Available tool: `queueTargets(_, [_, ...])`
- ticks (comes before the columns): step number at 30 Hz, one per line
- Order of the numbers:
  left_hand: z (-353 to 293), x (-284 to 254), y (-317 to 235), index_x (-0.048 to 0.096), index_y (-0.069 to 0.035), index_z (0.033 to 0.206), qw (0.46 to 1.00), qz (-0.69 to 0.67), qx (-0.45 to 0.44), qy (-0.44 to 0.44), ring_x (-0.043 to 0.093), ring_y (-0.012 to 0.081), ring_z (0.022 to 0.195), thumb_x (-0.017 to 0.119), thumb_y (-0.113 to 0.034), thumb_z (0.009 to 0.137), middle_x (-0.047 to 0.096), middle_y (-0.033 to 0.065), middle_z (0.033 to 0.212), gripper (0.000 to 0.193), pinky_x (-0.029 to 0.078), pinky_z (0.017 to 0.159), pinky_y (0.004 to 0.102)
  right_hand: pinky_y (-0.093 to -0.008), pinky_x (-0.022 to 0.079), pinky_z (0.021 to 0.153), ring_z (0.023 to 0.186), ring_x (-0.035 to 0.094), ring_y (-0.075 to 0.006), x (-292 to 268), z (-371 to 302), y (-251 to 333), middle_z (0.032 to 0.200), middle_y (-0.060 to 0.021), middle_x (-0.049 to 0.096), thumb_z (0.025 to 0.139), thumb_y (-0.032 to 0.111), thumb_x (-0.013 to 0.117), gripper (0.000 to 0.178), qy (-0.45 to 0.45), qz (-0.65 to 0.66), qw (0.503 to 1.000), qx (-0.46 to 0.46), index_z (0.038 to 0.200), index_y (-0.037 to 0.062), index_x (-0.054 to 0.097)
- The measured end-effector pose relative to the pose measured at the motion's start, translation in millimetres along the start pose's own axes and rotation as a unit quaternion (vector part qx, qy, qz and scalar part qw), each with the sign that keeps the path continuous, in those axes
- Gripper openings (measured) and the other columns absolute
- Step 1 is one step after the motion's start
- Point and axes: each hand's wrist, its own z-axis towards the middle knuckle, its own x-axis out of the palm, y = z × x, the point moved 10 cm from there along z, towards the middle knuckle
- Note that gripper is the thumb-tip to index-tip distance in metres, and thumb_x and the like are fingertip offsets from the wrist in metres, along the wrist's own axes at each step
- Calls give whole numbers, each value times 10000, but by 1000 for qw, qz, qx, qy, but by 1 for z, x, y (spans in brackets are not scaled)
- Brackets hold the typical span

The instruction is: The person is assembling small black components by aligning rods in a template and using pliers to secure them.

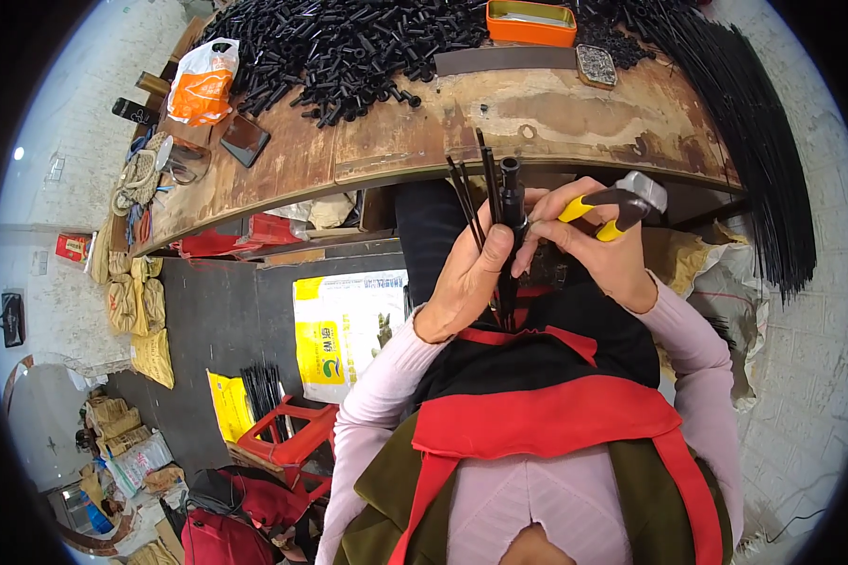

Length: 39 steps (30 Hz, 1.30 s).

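The fingers of the left hand [469,282] are largely hidden behind the slender black rods [489,184] and thick black tube [511,193]. The rods' lower ends merge with the black apron fabric [565,320]. The right hand [589,240] covers part of the yellow-and-black-gripped metal hand tool [627,201]. Whatever its fingertips pinch is too small to identify. The lower picture edge cuts off the dark-red fabric bag [221,537].

The left forearm [379,377] and right forearm [693,339] angle inward. The left hand [469,273] curls, thumb pointing upward; the right hand [601,243] bends close beside it, fingers flexed.
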Motion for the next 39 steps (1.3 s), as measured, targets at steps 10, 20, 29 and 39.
queueTargets(10, [9,-6,11,398,30,1367,996,-86,-25,23,420,79,641,348,-571,1005,456,1,719,704,398,627,248,-266,445,545,567,561,-101,-20,-11,8,715,-70,627,951,159,600,191,39,-239,952,190,1006,-16,546])
queueTargets(20, [9,-1,14,482,-2,1181,996,-74,-29,51,435,96,647,359,-511,1028,478,15,699,546,388,643,254,-255,453,543,549,580,-112,-10,-47,0,756,-51,643,1005,210,492,362,156,-253,938,179,1302,4,489])
queueTargets(29, [0,-3,11,482,1,1213,998,-57,-17,2,471,118,662,364,-497,1030,506,34,742,544,421,664,275,-298,426,481,504,533,-127,-12,-42,5,623,-46,560,998,287,526,317,240,-330,832,375,890,-8,569])
queueTargets(39, [7,8,6,493,22,1221,992,-82,-15,91,470,103,656,380,-482,1033,509,30,758,549,416,648,249,-333,440,556,542,555,-172,-15,-48,29,614,-68,533,992,237,528,278,220,-363,827,370,1136,5,584])
